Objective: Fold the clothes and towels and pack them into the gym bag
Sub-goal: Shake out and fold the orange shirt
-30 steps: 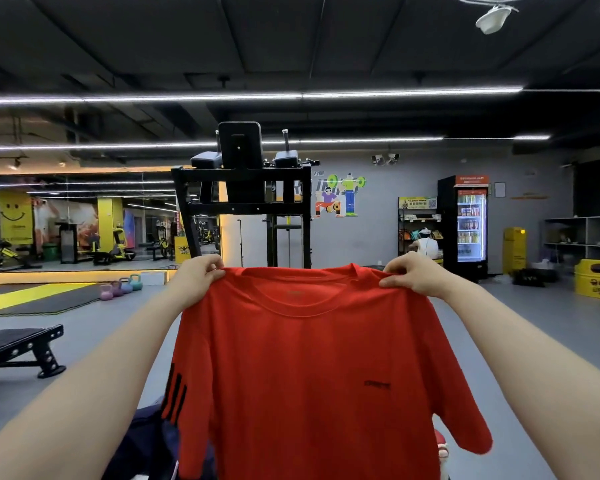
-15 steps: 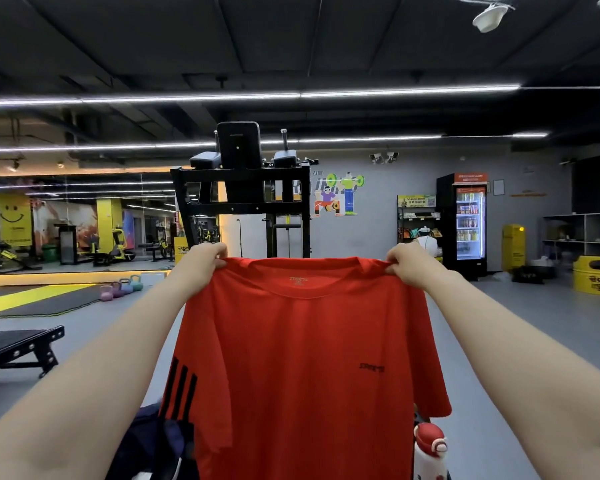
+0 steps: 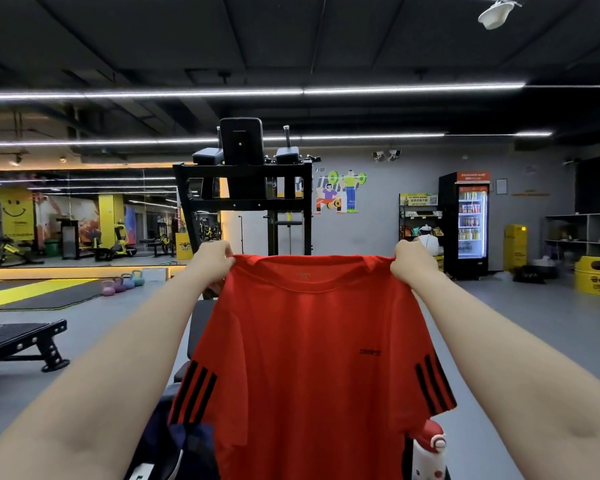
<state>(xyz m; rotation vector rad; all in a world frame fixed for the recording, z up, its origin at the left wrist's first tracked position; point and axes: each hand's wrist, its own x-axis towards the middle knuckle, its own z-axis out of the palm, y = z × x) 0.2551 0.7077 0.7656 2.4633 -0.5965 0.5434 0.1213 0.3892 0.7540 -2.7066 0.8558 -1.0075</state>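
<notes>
A red T-shirt (image 3: 309, 358) with black sleeve stripes hangs flat in front of me, held up at chest height. My left hand (image 3: 210, 263) pinches its left shoulder and my right hand (image 3: 413, 263) pinches its right shoulder, arms stretched out. Below the shirt's left edge a dark blue bag or garment (image 3: 184, 445) shows partly; what lies under the shirt is hidden.
A white bottle with a red cap (image 3: 428, 448) stands at the lower right behind the shirt. A black padded bench (image 3: 198, 323) lies beneath. Another bench (image 3: 21, 341) sits left, a black dip station (image 3: 246, 188) ahead, kettlebells (image 3: 122, 282) on the floor, a drinks fridge (image 3: 470, 223) right.
Both hands have spread the shirt wider and pulled it taut; both sleeves now hang open with their stripes showing. The bottle at the lower right has come into view.
</notes>
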